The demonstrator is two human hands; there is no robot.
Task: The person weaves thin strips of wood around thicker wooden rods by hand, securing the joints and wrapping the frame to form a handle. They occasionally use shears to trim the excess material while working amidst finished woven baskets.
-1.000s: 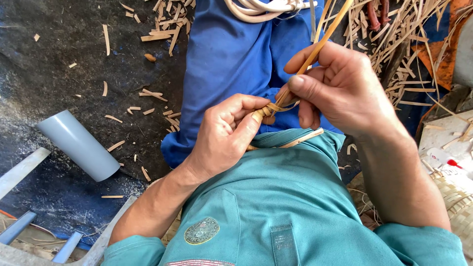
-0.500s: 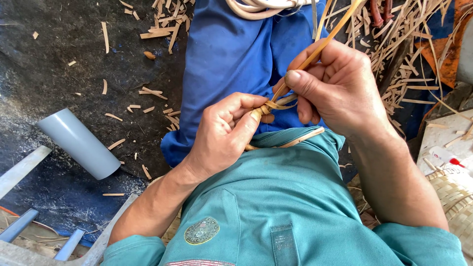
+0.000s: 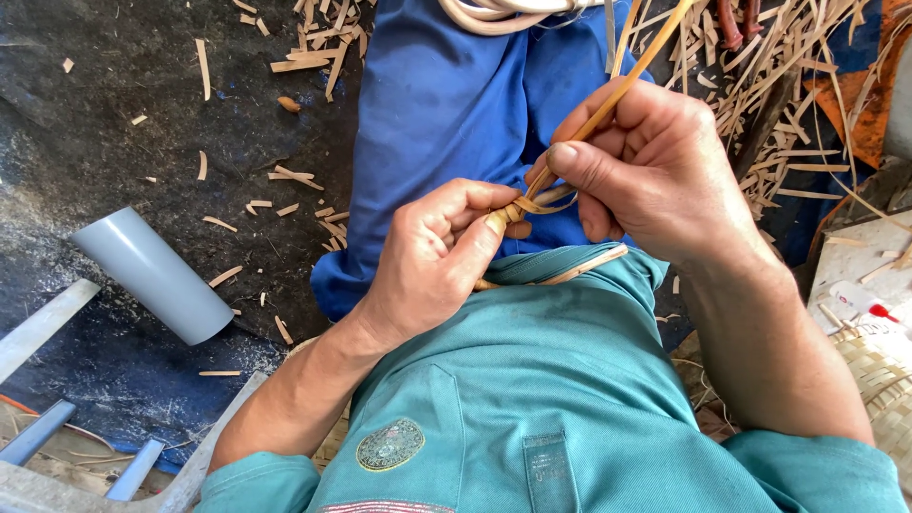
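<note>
Head camera view, looking straight down a person's own body: nearest, at the bottom of the frame, a teal shirt (image 3: pixel 532 380) with a round embroidered badge fills the lower middle. Just above it, at the centre, the left hand (image 3: pixel 432 256) is curled shut, thumb and fingers pinching a small knot of tan cane (image 3: pixel 518 211). Touching it from the right, the right hand (image 3: pixel 655 171) is closed around a thin cane strip (image 3: pixel 632 76), thumb pressed along it; the strip runs from the knot up and right toward the top edge. A second short cane piece (image 3: pixel 579 268) lies on the shirt just under the hands. Beyond the hands, blue trousers (image 3: pixel 456 114) cover the lap in the upper middle. At the left, a grey plastic pipe (image 3: pixel 152 275) lies tilted on a dark ground sheet (image 3: pixel 95 114), which is dotted with cane shavings (image 3: pixel 285 176). At the far lower right sits the edge of a woven basket (image 3: pixel 879 380). Farthest, in the upper right, a loose heap of cane offcuts (image 3: pixel 788 85) spreads across the ground, and a coil of pale cord (image 3: pixel 494 11) shows at the top edge.
</note>
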